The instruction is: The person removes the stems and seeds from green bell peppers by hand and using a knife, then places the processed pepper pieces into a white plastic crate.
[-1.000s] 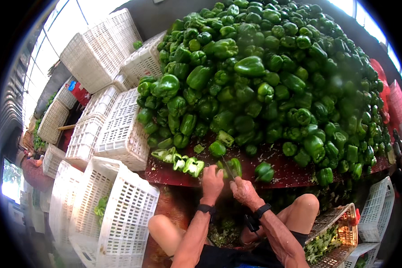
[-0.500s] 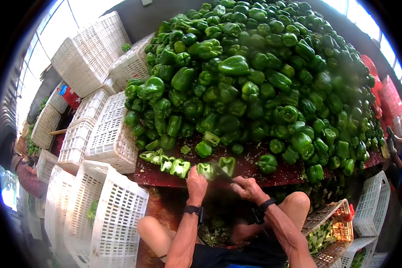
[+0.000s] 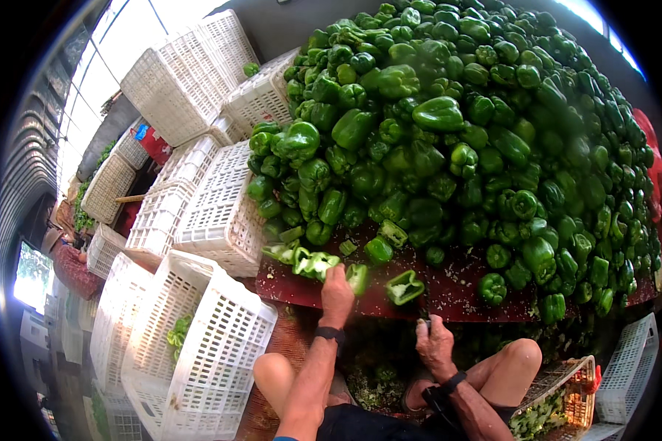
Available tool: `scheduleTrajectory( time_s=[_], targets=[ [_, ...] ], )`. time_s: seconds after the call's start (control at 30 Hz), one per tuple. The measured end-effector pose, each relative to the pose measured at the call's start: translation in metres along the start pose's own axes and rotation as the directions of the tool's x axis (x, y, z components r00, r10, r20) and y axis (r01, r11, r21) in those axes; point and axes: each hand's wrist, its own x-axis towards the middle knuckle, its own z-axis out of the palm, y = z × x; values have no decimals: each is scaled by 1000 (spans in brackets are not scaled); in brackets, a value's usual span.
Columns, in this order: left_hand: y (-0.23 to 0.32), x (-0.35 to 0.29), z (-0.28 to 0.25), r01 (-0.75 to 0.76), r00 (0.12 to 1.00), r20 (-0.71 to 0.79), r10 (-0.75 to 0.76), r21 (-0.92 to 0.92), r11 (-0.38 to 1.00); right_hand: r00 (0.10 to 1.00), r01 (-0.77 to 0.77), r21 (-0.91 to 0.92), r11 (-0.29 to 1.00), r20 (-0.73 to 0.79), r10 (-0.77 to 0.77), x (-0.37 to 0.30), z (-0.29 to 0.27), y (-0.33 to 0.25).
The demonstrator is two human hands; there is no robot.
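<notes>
My left hand (image 3: 337,296) is closed at the table's front edge, its fingers on a cut green bell pepper half (image 3: 357,279) that is slightly blurred. Just left of it lies a row of cut pepper halves (image 3: 309,263), pale insides showing. Another pepper half (image 3: 404,288) rests cut side up on the dark red tabletop (image 3: 456,301), to the right. My right hand (image 3: 435,347) grips a knife (image 3: 427,321) by its handle, below that half; the dark blade points away from me and is hard to make out.
A big heap of whole green peppers (image 3: 426,162) covers the table behind. White plastic crates (image 3: 221,353) stand stacked on the left. A crate with green scraps (image 3: 544,411) sits at my right knee. Another person (image 3: 77,272) is at far left.
The view has shifted, so the scene sits further right. My right hand and knife have drawn back toward me, away from the left hand. The right-hand pepper half now lies tilted differently.
</notes>
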Motion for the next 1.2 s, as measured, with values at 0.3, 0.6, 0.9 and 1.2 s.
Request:
scheduleTrajectory(
  time_s=[0.3, 0.6, 0.9, 1.2],
  targets=[
    [2, 1, -11, 8, 987, -160, -6, 10, 1000, 993, -52, 199, 979, 118, 28, 27, 19, -71],
    [58, -25, 18, -177, 984, 62, 167, 214, 961, 994, -69, 205, 976, 102, 49, 14, -10, -32],
    [23, 16, 9, -97, 993, 88, 76, 266, 959, 990, -108, 212, 971, 109, 87, 14, -23, -12],
    [63, 56, 34, -245, 969, 11, 245, 66, 967, 987, 81, 59, 995, 137, -88, 34, -35, -28]
  ],
)
